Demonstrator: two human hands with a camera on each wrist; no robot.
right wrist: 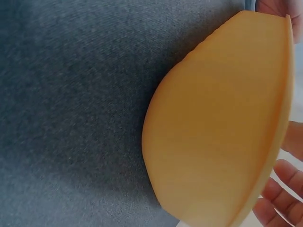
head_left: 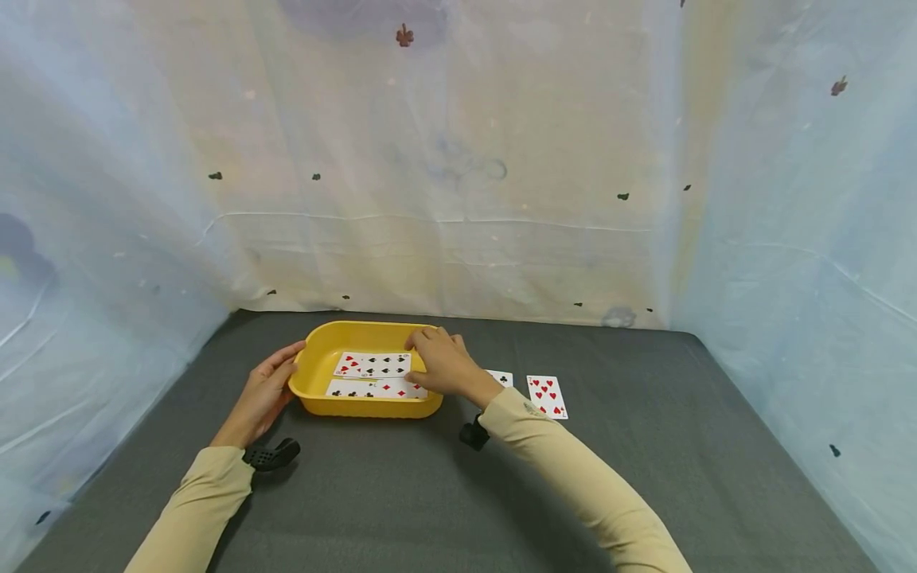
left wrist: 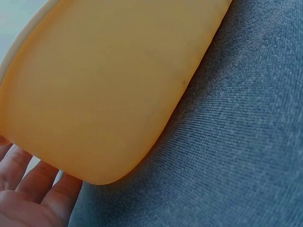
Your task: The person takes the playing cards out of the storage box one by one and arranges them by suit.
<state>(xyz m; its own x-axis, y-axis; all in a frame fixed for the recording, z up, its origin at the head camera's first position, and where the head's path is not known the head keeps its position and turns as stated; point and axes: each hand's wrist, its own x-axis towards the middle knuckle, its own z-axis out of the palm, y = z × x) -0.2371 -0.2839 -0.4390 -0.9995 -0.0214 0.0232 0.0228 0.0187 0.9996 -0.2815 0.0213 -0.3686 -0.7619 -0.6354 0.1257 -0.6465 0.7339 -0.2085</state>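
Plastic, smooth and rounded at its corners, forms the shallow yellow tray [head_left: 372,407] that sits on the grey woven cloth [head_left: 645,477], with glossy rectangular playing cards [head_left: 374,366] lying flat inside it. The left hand [head_left: 265,395] rests against the tray's left wall with fingers nearly straight, gripping nothing. The right hand [head_left: 444,366] reaches over the tray's right rim, fingers curled down onto the cards; whether it pinches one I cannot tell.
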